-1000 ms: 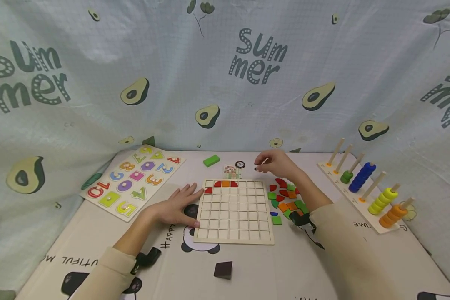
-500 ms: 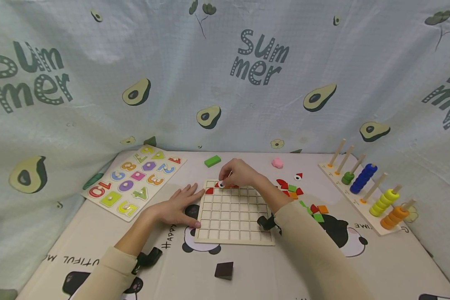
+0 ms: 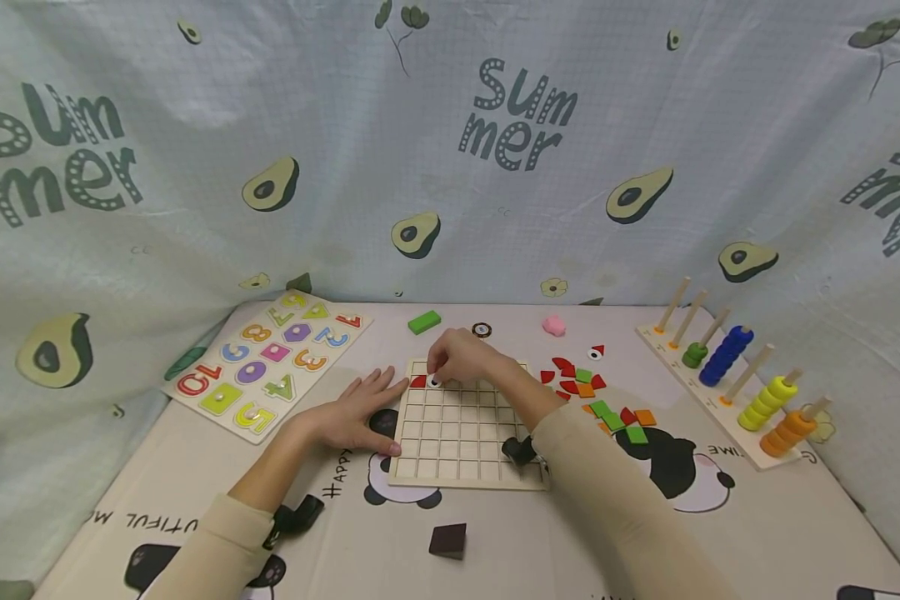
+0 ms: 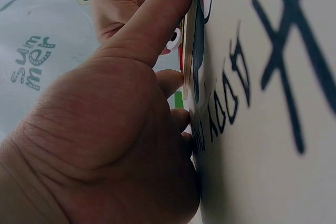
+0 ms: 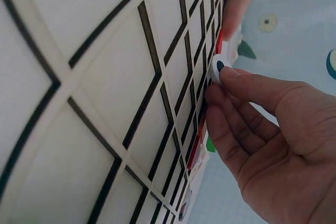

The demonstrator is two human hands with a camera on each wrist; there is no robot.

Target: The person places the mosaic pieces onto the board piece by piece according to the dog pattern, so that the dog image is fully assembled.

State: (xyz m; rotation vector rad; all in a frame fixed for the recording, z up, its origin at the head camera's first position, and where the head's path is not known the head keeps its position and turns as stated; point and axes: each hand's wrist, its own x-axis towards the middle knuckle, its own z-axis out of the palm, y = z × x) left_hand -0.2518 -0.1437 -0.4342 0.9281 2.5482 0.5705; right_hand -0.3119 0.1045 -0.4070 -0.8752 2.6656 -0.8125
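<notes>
A wooden grid board (image 3: 461,471) lies on the table in front of me. My right hand (image 3: 461,357) is over the board's far left part. Thumb and fingertips pinch a small white round eye piece (image 5: 216,70) with a black dot, close over the grid beside a red quarter-round piece (image 3: 417,381). The top-row pieces are largely hidden behind this hand. My left hand (image 3: 354,413) lies with spread fingers along the board's left edge, its thumb and index fingertip right at the rim. In the left wrist view the eye piece (image 4: 174,39) shows beyond the thumb.
Loose red, green and orange pieces (image 3: 600,408) lie right of the board. Behind it are a green block (image 3: 423,322), a dark ring-shaped piece (image 3: 482,330) and a pink piece (image 3: 554,326). A number puzzle (image 3: 270,362) lies left; a peg counting stand (image 3: 727,392) stands right.
My right hand has brought the eye piece from beyond the board's far right to its far left, then slightly down and left to the second row. My left hand has stayed in place.
</notes>
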